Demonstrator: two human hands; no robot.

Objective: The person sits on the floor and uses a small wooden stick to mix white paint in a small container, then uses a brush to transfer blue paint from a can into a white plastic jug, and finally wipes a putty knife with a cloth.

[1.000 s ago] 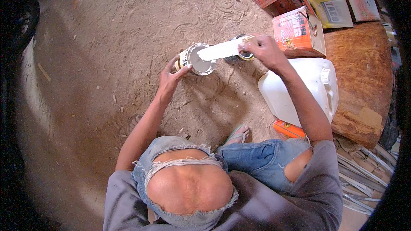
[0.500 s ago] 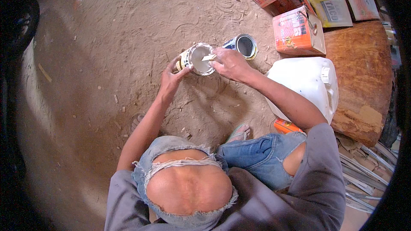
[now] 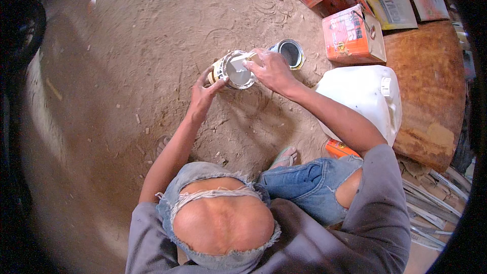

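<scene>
My left hand (image 3: 205,89) is wrapped around the side of a tin can (image 3: 218,72), which tilts so that its mouth faces me. Smooth whitish paste (image 3: 239,76) shows inside, and the can's rim is smeared with it. Pinched in the fingers of my right hand (image 3: 271,71) is a pale flat stick (image 3: 239,64), its white-coated end at the can's mouth over the paste. Just beyond that hand stands a second tin (image 3: 291,53), uncovered and dark inside, partly hidden by my fingers.
To the right lies a white plastic jug (image 3: 350,96), with an orange tin (image 3: 352,35) behind it. A yellow-and-grey tin (image 3: 390,5) and a brown wooden slab (image 3: 431,96) are farther right. Thin strips (image 3: 431,213) lie at lower right on the sandy ground (image 3: 116,96).
The stick has shifted up and left inside the can's mouth, showing more of its flat white end. My right hand has risen and turned slightly; my left hand keeps its grip.
</scene>
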